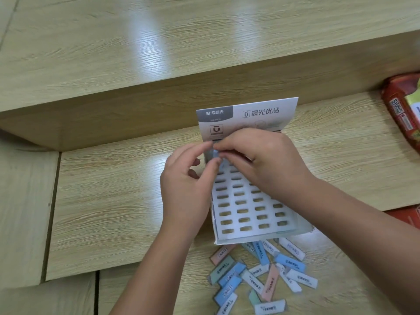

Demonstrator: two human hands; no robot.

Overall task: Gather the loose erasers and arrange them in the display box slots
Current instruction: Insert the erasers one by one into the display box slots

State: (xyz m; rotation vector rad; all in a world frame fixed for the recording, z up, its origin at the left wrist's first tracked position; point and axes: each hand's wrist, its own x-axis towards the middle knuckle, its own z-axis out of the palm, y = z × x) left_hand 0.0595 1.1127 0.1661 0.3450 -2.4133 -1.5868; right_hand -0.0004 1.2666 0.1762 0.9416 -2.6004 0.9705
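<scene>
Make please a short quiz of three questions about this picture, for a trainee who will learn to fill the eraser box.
1. True or false: most slots that show in the display box are empty.
2. Where does the pile of loose erasers lie? A) inside the box; B) on the table in front of the box, near the person; C) on the raised step behind the box.
3. What do the left hand and the right hand hold together at the far end of the box?

Key
1. True.
2. B.
3. A small blue eraser, pinched between the fingers of both hands, over the far rows of slots.
</scene>
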